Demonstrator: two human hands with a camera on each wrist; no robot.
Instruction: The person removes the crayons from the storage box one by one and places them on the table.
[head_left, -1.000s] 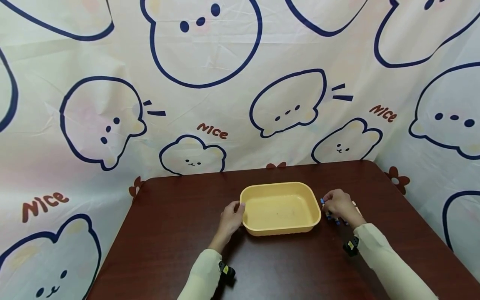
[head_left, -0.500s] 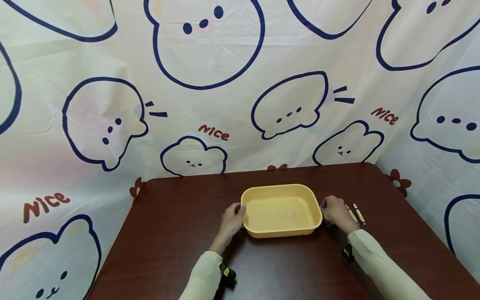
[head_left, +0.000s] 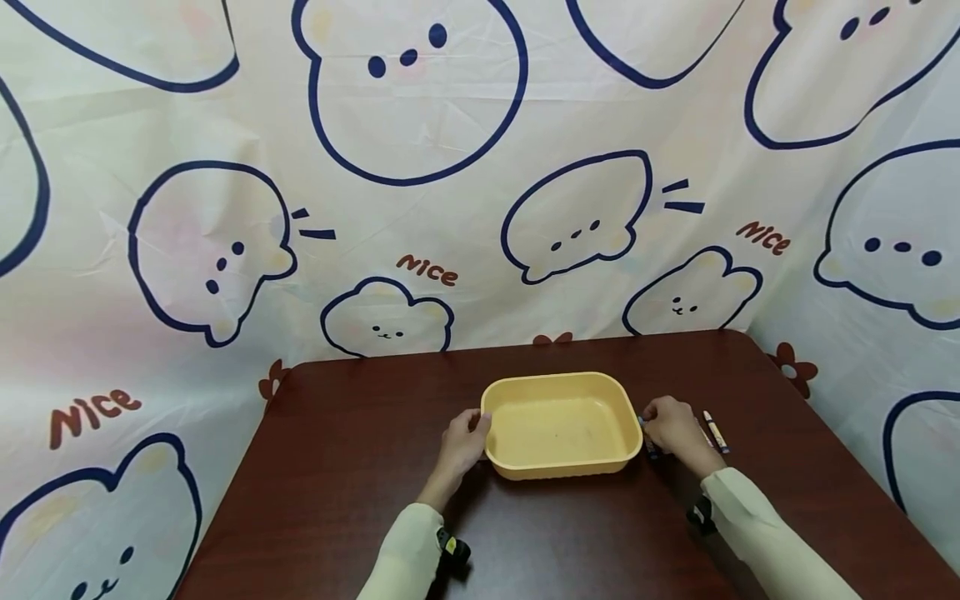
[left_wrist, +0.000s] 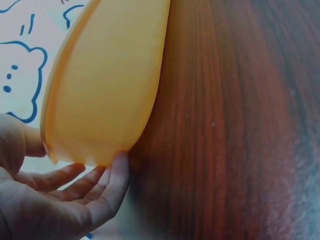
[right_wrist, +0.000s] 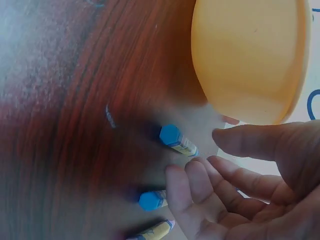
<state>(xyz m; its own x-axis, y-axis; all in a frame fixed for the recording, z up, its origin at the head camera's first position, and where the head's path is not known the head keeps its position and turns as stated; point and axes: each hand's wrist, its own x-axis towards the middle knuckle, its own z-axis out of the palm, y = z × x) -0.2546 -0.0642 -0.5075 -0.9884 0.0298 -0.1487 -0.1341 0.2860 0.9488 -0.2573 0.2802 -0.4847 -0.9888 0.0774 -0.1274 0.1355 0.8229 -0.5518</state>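
A yellow plastic basin point(head_left: 558, 425) stands on the table. My left hand point(head_left: 461, 442) holds its left end, thumb at the rim and fingertips under the outer wall point(left_wrist: 105, 85). Beside the basin's right end, my right hand point(head_left: 675, 429) reaches down over several crayons. In the right wrist view, a blue-ended crayon point(right_wrist: 175, 139) lies by the fingertips, with the thumb and forefinger spread apart. A second blue-ended crayon point(right_wrist: 152, 200) is partly covered by the fingers, and a yellowish crayon point(right_wrist: 152, 231) lies below it.
The dark brown table point(head_left: 360, 467) meets a cartoon-printed cloth point(head_left: 465, 208) at its back and sides. A light-wrapped crayon point(head_left: 716, 432) lies right of my right hand. Each wrist wears a small black camera, one of them at the left sleeve point(head_left: 453, 546).
My right hand has shifted slightly left toward the basin, uncovering light-wrapped crayons on its right. My left hand stays at the basin's left end.
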